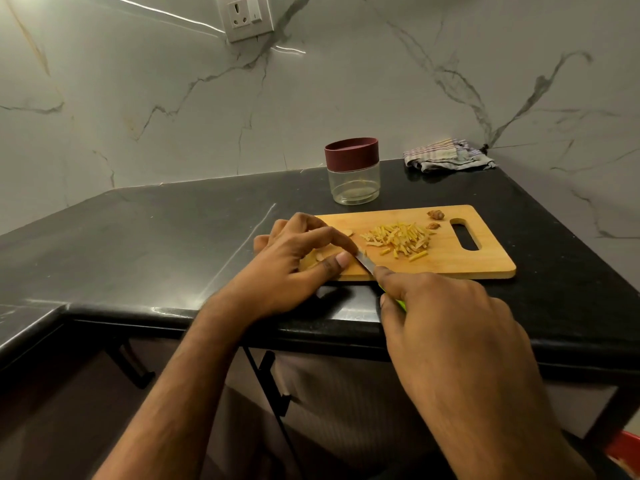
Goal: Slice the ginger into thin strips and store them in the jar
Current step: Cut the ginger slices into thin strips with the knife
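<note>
- A wooden cutting board (460, 261) is laid on a black countertop (156, 244), its near edge close to the counter's front edge; its handle slot is turned to the right.
- The left hand (294, 261) is set on the left end of the board; its fingers are curled down over ginger slices (313, 258), which are pressed against the wood; the slices are largely hidden under the hand, so their number cannot be told.
- A knife (367, 264) is gripped in the right hand (446, 327); the fingers are wrapped round a green handle, of which only a sliver is seen; the forefinger is stretched along the back of the blade; the blade is pointed towards the left fingertips, its tip just beside them.
- A heap of ginger strips (398, 239) is spread near the middle of the board, to the right of the blade; two small brown ginger offcuts (434, 214) are seen by the handle slot.
- A clear jar (353, 183) is stood on the counter just behind the board; it is closed with a maroon lid (351, 152); almost nothing can be seen inside it.
- A striped cloth (446, 155) is bunched in the far right corner, against a marble-patterned wall (346, 81); a socket plate (244, 17) is fixed high on that wall.
</note>
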